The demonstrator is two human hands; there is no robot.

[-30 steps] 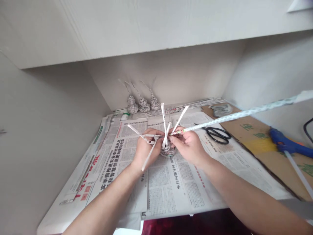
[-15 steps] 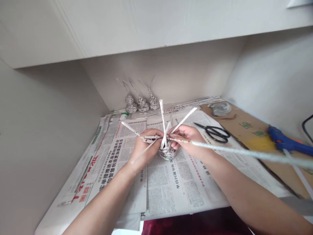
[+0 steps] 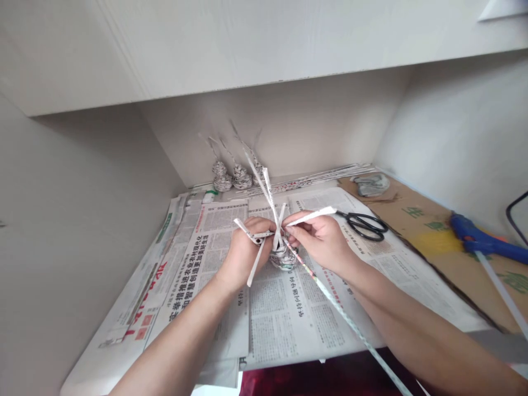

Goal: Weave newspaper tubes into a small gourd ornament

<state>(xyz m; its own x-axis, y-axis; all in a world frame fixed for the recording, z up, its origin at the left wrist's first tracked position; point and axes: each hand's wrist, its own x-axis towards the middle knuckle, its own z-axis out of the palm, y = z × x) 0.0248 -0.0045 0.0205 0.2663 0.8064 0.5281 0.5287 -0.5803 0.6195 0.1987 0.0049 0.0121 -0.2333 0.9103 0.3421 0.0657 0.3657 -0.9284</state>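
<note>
A small round piece woven from rolled newspaper (image 3: 282, 259) sits between my hands, with several white paper tubes (image 3: 270, 198) sticking up and outward from it. My left hand (image 3: 249, 250) is closed on its left side, thumb and fingers pinching it where two tubes jut out over the hand. On the right side, my right hand (image 3: 320, 236) pinches at the base of a white paper tube (image 3: 311, 215) that points right; its fingertips are partly hidden. One long patterned paper tube (image 3: 346, 316) runs from the weave down toward the lower right, past my right forearm.
Newspaper sheets (image 3: 218, 264) cover the table. Black scissors (image 3: 365, 224) lie right of my hand. A blue glue gun (image 3: 487, 239) and a grey cloth (image 3: 371, 184) rest on cardboard (image 3: 416, 220). Several woven gourd shapes (image 3: 241, 177) and a bundle of paper tubes (image 3: 313, 179) sit at the back.
The long patterned tube has swung from pointing right to hanging toward the lower right. The right-hand white tube has tipped lower, and the left tubes have shifted.
</note>
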